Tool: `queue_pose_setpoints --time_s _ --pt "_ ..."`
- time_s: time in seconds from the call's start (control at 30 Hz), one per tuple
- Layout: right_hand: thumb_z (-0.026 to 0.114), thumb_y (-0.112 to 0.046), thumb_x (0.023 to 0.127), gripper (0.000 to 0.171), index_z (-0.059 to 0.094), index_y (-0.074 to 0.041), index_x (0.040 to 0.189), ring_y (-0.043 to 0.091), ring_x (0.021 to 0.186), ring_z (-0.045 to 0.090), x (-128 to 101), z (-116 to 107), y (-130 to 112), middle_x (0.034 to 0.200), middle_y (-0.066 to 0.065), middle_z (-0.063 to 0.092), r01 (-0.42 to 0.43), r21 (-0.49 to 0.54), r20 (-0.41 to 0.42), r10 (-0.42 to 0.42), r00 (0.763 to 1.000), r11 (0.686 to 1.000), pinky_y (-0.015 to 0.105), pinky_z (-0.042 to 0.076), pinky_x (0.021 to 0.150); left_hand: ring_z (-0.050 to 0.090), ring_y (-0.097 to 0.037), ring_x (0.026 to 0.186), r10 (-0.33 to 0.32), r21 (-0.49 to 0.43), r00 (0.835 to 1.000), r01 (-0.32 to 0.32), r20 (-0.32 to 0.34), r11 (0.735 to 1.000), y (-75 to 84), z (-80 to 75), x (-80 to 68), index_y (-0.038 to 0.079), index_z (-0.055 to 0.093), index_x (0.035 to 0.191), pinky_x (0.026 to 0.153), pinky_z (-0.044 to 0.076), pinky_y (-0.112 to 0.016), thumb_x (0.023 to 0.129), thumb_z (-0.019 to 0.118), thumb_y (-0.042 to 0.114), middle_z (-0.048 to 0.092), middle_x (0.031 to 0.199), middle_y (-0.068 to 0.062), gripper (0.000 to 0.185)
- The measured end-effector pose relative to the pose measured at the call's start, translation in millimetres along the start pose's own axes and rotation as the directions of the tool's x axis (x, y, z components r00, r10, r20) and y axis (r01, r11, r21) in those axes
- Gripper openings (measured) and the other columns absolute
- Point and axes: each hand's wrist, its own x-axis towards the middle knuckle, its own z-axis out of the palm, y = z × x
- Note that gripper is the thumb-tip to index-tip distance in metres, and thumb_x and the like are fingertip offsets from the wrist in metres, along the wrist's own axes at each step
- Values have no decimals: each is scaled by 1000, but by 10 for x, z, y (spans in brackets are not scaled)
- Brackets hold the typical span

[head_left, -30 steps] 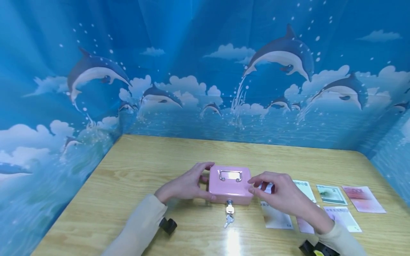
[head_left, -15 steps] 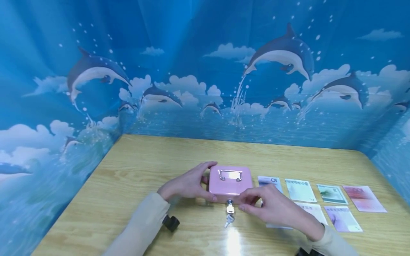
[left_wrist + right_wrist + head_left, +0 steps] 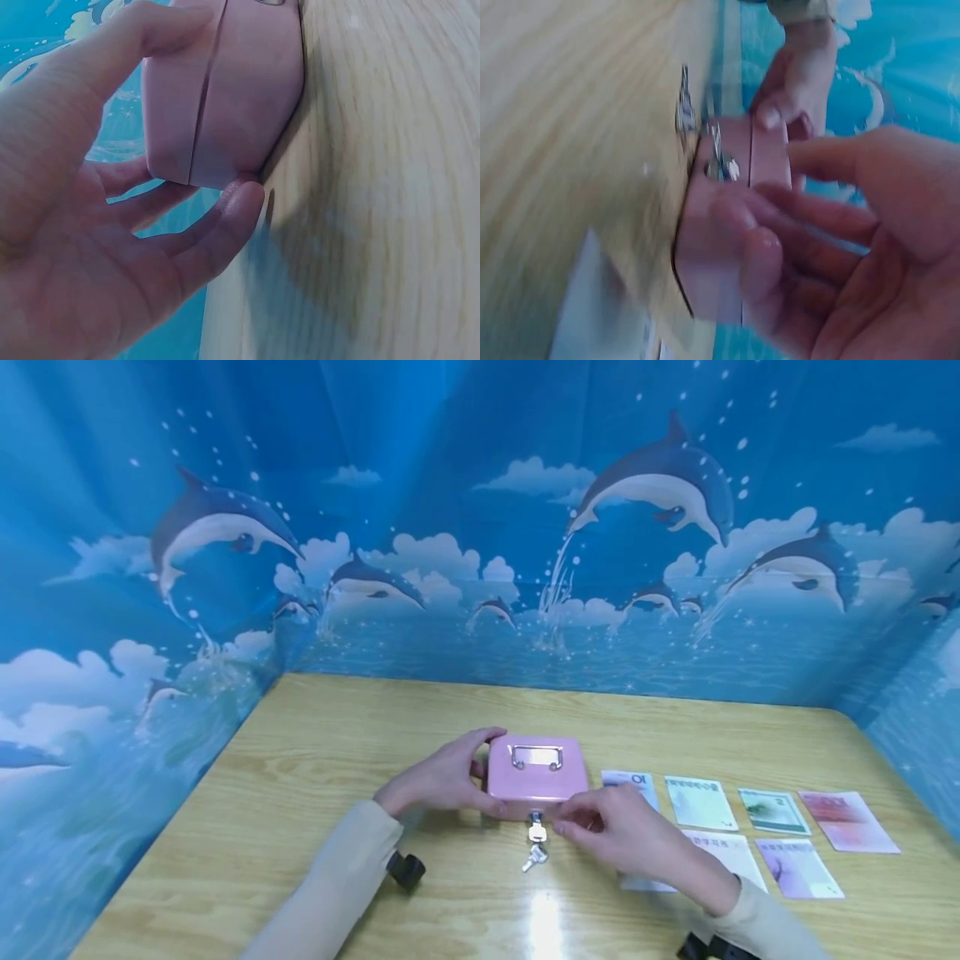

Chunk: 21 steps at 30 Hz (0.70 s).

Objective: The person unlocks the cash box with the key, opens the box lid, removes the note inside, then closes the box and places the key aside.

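Observation:
A pink metal cash box (image 3: 538, 783) stands on the wooden table, its lid down and its wire handle (image 3: 536, 758) lying flat on top. My left hand (image 3: 444, 779) grips the box's left side, thumb at the front corner and other fingers round the side and back. Loosely bent, the fingers of my right hand (image 3: 630, 831) are at the box's right front, beside the lock. A key (image 3: 536, 832) sits in the front lock, and a second key (image 3: 535, 858) hangs from it over the table. In the right wrist view, the fingertips (image 3: 761, 251) overlap the front face.
Several banknotes lie in two rows to the right, among them a blue-violet note (image 3: 628, 785), a green note (image 3: 774, 812) and a red note (image 3: 847, 821). My right forearm partly covers the nearer row. A dolphin-print curtain (image 3: 480, 527) hangs behind the table (image 3: 360, 718).
My right hand has come from the box's right side round to its front, beside the lock. The box and its keys have shifted slightly away from me, with my left hand still gripping it.

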Motion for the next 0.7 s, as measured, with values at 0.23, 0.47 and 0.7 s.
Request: queue_pose_setpoints --time_s 0.23,0.47,0.7 --pt "75 -26 90 12 81 -19 82 -1 50 44 112 263 -114 62 -15 62 -116 -111 -18 115 993 987 20 38 46 64 -17 110 -1 2 1000 1 6 1000 -23 1 13 19 25 162 100 54 -40 75 92 31 51 149 -5 111" --pt "80 -23 86 21 73 -20 66 1 45 42 191 356 -166 54 -14 56 -129 -157 -78 118 990 979 19 34 42 64 -18 112 -12 -6 1000 12 3 1000 -22 5 -7 20 23 163 102 53 -43 75 91 30 52 148 -6 112" --pt "82 -16 77 21 66 -19 64 3 49 44 185 378 -215 55 -13 54 -117 -222 -100 96 990 968 19 38 44 63 -16 112 -24 2 1000 24 4 1000 -25 1 -2 21 23 162 99 53 -41 76 91 31 54 145 -4 110"
